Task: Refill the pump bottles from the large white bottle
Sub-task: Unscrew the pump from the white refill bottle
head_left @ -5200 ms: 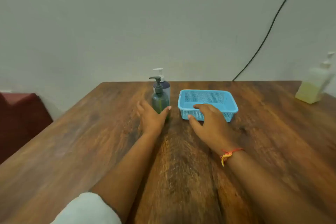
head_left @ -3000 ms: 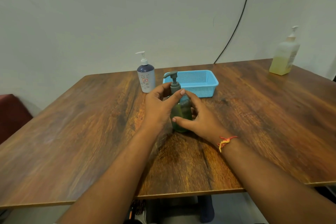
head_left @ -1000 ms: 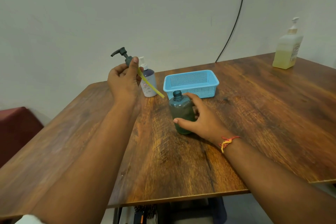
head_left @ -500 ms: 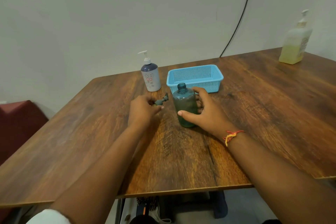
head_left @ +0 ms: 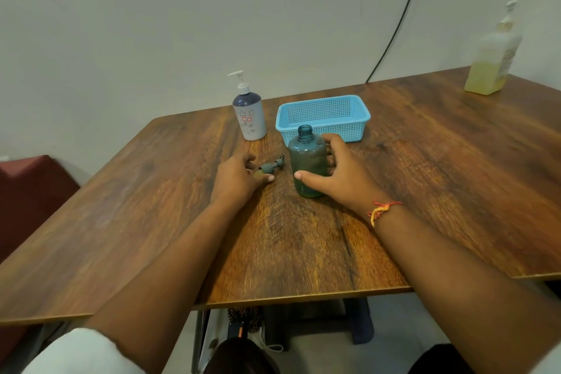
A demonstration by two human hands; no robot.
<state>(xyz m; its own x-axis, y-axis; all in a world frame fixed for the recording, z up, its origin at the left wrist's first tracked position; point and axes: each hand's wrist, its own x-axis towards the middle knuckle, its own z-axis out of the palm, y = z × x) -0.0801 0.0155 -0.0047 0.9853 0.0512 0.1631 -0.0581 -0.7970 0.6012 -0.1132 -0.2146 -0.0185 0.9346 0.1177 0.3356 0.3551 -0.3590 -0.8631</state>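
While the right hand (head_left: 343, 176) grips the green bottle (head_left: 306, 167), thumb across its front and fingers curled round its far side, the bottle stands upright on the wooden table (head_left: 151, 222) with its neck open and no pump fitted. Dark liquid shows through its tinted wall, though how high it reaches is hard to tell. Just to its left the pump head (head_left: 271, 167) lies on its side on the tabletop, nozzle end pointing toward the bottle, and the left hand (head_left: 236, 179) rests low on the table with its thumb and fingertips pinching the collar end of that pump. Behind the two hands, a small pump bottle (head_left: 249, 118) with a dark top, a pale patterned body and a white pump stands upright near the table's far edge, its pump in place. Just beside it, to the right, sits a blue basket (head_left: 323, 118) with perforated walls, directly behind the green bottle and near it; whether they touch I cannot tell. Well apart from all of this, at the far right corner of the table, the large white bottle (head_left: 491, 64) stands upright with yellowish liquid in its lower part and a pump on top. A red and yellow thread (head_left: 382, 211) circles the right wrist, a white sleeve (head_left: 82, 352) covers the left upper arm, and a black cable (head_left: 394, 27) runs down the wall behind the table.
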